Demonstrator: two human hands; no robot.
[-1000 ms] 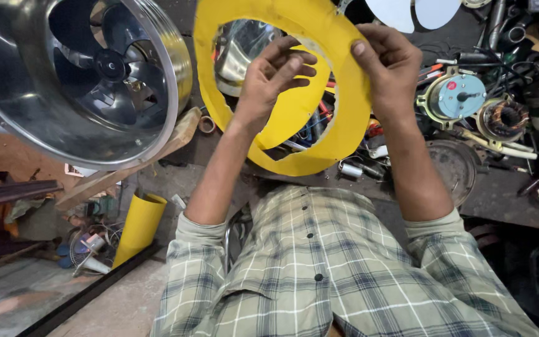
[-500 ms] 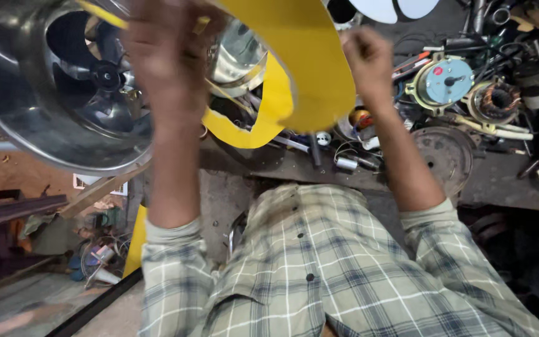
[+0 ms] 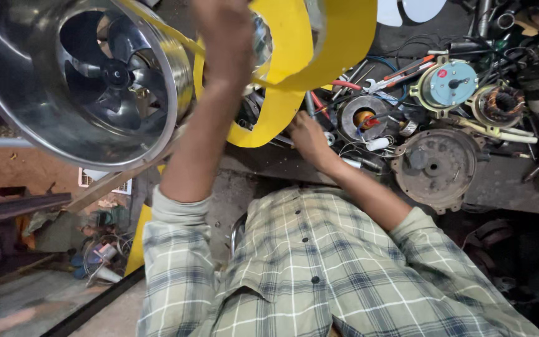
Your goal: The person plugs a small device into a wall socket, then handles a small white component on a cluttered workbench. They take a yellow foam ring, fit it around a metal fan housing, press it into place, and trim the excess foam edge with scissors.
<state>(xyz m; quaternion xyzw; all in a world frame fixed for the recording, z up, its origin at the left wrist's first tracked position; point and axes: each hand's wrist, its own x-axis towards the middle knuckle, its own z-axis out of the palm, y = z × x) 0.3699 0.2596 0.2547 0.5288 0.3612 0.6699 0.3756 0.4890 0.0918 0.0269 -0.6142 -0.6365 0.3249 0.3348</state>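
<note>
both hands have parted: left hand (image 3: pixel 223 34) now lifts the yellow ring (image 3: pixel 294 68), gripping it beside the steel fan (image 3: pixel 82 81), while right hand (image 3: pixel 307 138) has dropped below the ring, grip unclear.

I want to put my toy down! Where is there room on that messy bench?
Bare strip along the bench's front edge, between the right hand and the shiny fan housing. Crowded: right of that hand, around the rusty round cover and blue-faced motor.
</note>
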